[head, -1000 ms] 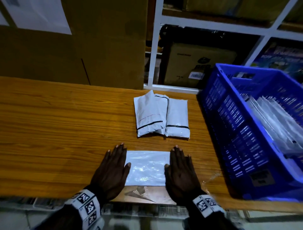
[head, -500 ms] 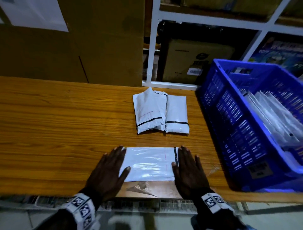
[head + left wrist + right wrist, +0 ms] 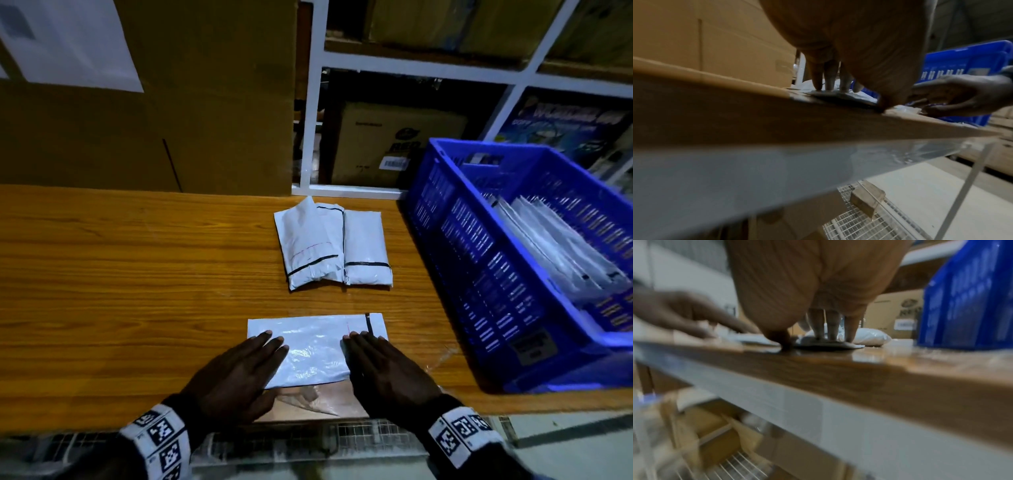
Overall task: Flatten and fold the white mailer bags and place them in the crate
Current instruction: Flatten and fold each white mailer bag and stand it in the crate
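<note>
Near the front edge of the wooden surface [image 3: 137,274], both flat hands, left hand [image 3: 236,373] and right hand [image 3: 383,373], have slid apart and back, leaving the thin white plastic mailer bag [image 3: 315,346] smoothed out, so folding looks next.

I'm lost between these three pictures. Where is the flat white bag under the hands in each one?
Head view: flat mailer bag low centre, both hands pressing it.
Left wrist view: thin grey-white sheet under the fingertips, mid-frame on the table edge.
Right wrist view: thin sheet under the fingertips, centre.
Shared landmark: blue crate, at right in every view.
</note>
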